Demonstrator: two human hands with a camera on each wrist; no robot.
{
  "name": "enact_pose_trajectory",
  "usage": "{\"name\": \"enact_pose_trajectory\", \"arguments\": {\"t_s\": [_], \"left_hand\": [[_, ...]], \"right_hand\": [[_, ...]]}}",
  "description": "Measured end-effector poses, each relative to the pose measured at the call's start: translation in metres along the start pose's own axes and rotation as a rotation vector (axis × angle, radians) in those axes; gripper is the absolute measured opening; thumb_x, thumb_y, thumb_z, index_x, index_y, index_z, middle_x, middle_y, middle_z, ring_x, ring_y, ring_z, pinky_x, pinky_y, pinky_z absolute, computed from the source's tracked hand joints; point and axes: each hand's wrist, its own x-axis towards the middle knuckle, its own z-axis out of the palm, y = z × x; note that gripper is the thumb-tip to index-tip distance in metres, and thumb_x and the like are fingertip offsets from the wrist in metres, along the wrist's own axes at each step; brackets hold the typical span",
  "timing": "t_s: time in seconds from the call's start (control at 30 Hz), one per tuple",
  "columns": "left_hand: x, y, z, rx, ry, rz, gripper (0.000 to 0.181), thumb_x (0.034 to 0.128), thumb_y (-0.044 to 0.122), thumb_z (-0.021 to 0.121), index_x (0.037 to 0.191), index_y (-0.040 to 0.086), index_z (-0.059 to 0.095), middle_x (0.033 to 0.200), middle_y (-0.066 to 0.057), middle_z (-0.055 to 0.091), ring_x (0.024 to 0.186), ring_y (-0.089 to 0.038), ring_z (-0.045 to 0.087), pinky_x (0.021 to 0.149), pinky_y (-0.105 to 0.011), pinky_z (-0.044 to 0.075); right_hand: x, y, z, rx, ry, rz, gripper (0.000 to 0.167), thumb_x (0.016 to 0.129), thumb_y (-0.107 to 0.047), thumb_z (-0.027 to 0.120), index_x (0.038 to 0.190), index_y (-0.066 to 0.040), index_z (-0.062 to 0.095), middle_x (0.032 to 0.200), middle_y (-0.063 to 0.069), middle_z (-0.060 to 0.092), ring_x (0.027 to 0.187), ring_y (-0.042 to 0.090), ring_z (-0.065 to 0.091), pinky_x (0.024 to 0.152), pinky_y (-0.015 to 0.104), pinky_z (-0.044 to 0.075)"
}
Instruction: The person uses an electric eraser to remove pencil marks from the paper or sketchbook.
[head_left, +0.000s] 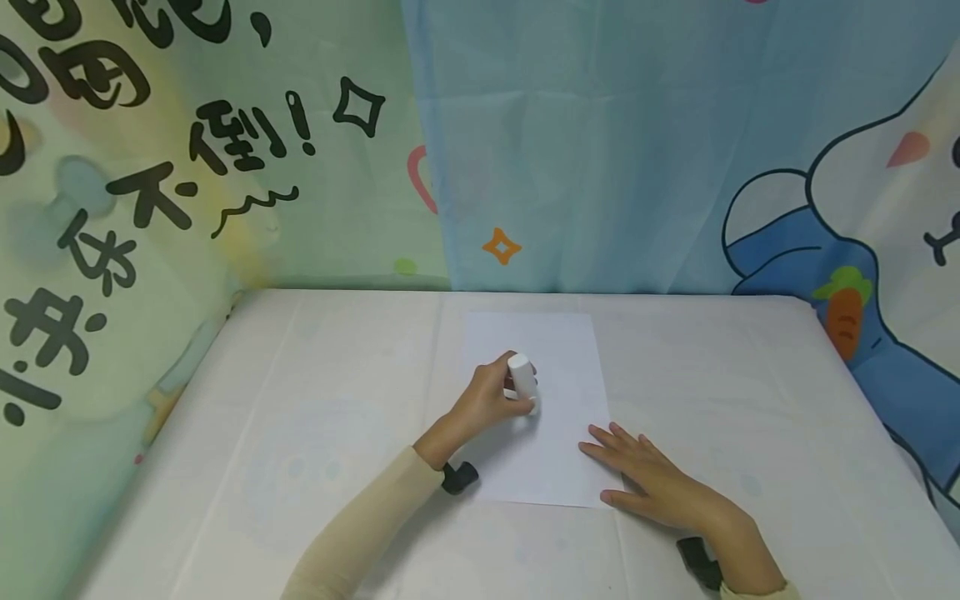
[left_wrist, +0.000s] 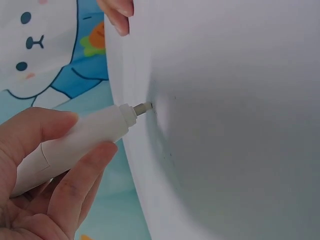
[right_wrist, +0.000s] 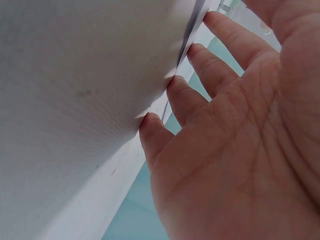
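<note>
In the head view my left hand (head_left: 491,396) holds a thick white marker pen (head_left: 522,377) over the sheet of white paper (head_left: 555,467). The left wrist view shows the thumb and fingers of the left hand (left_wrist: 60,175) around the white barrel of the marker (left_wrist: 85,142). Its narrow grey tip points at the paper; whether it touches is hard to tell. My right hand (head_left: 652,479) lies with spread fingers at the paper's lower right edge. In the right wrist view, the fingertips of the right hand (right_wrist: 225,145) touch the white surface.
A white cloth (head_left: 337,375) covers the table under the paper. Behind it hangs a blue and green printed curtain (head_left: 585,167) with black characters and a cartoon rabbit. A black wrist mount (head_left: 459,477) is on the left wrist, and another (head_left: 699,562) on the right.
</note>
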Motion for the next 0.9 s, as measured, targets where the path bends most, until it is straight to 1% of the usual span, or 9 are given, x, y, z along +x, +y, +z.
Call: {"name": "enact_pose_trajectory", "arguments": {"t_s": [0.13, 0.27, 0.43, 0.73, 0.9], "left_hand": [[0.0011, -0.0005, 0.0032, -0.007, -0.008, 0.012, 0.037, 0.0787, -0.007, 0.073, 0.111, -0.005, 0.055, 0.107, -0.018, 0.068, 0.091, -0.03, 0.069, 0.073, -0.018, 0.055], [0.0007, 0.0005, 0.0036, -0.006, -0.01, -0.01, 0.037, 0.0795, -0.006, 0.074, 0.112, -0.004, 0.055, 0.107, -0.017, 0.067, 0.093, -0.029, 0.068, 0.073, -0.018, 0.055], [-0.0011, 0.0027, -0.0001, -0.004, -0.007, -0.036, 0.038, 0.0794, -0.005, 0.074, 0.113, -0.004, 0.056, 0.108, -0.017, 0.067, 0.093, -0.029, 0.068, 0.073, -0.02, 0.056], [-0.0031, 0.0009, -0.0043, -0.006, 0.001, -0.038, 0.038, 0.0788, -0.005, 0.074, 0.112, -0.003, 0.056, 0.105, -0.017, 0.067, 0.091, -0.027, 0.068, 0.073, -0.02, 0.055], [-0.0028, -0.0006, -0.0038, -0.005, 0.005, -0.025, 0.037, 0.0789, -0.006, 0.074, 0.112, -0.004, 0.056, 0.105, -0.018, 0.067, 0.091, -0.028, 0.068, 0.073, -0.02, 0.055]], "right_hand": [[0.0008, -0.0015, -0.0006, -0.001, -0.017, 0.019, 0.064, 0.091, -0.037, 0.065, 0.145, -0.008, 0.045, 0.156, 0.022, 0.029, 0.143, 0.048, 0.014, 0.111, 0.071, 0.007], [0.001, -0.0011, -0.0007, -0.001, -0.019, 0.018, 0.064, 0.091, -0.037, 0.065, 0.145, -0.008, 0.045, 0.156, 0.022, 0.029, 0.143, 0.049, 0.014, 0.111, 0.071, 0.007], [0.0009, 0.0, -0.0001, 0.001, -0.023, 0.02, 0.064, 0.092, -0.037, 0.065, 0.145, -0.008, 0.045, 0.156, 0.022, 0.028, 0.144, 0.048, 0.013, 0.112, 0.07, 0.006], [0.0004, 0.0019, 0.0005, -0.004, -0.014, 0.025, 0.064, 0.091, -0.037, 0.065, 0.146, -0.009, 0.045, 0.156, 0.021, 0.029, 0.144, 0.046, 0.013, 0.113, 0.069, 0.006], [0.0002, 0.0006, 0.0006, 0.0, -0.006, 0.014, 0.063, 0.092, -0.036, 0.065, 0.145, -0.009, 0.045, 0.156, 0.021, 0.03, 0.144, 0.047, 0.014, 0.112, 0.07, 0.007]]}}
